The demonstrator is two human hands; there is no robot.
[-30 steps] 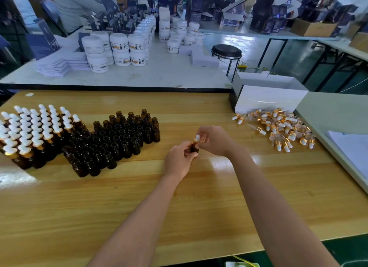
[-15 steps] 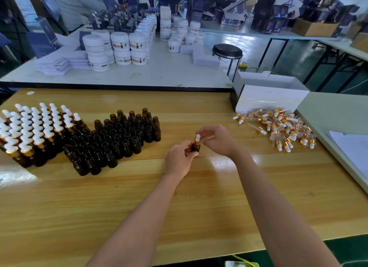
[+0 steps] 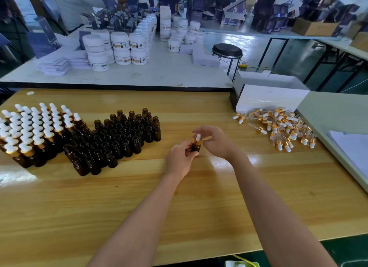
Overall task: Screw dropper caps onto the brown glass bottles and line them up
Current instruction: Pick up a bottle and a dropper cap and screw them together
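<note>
The left hand (image 3: 179,159) grips one brown bottle (image 3: 196,148) around its body and holds it upright near the middle of the wooden table (image 3: 199,207). I cannot tell whether its base touches the wood. The right hand (image 3: 216,142) arches over the top and pinches the dropper cap (image 3: 198,137), which sits on the bottle's neck. How far the thread is turned cannot be seen.

The first risk, in my judgement, is a crooked thread. If the cap is tilted while it is turned, it can jam and look tight when it is not. The bottle is small and smooth, so it may also turn together with the cap inside the left hand, and the cap would then stay loose.

The second risk comes with the lining up. The capped bottles (image 3: 33,131) stand at the far left, packed touching, and the open bottles (image 3: 119,141) stand between them and the hands. A low wrist passing over could knock several down. The loose caps (image 3: 278,127) on the right lie in a pile, and a hasty grab may roll some away.
</note>
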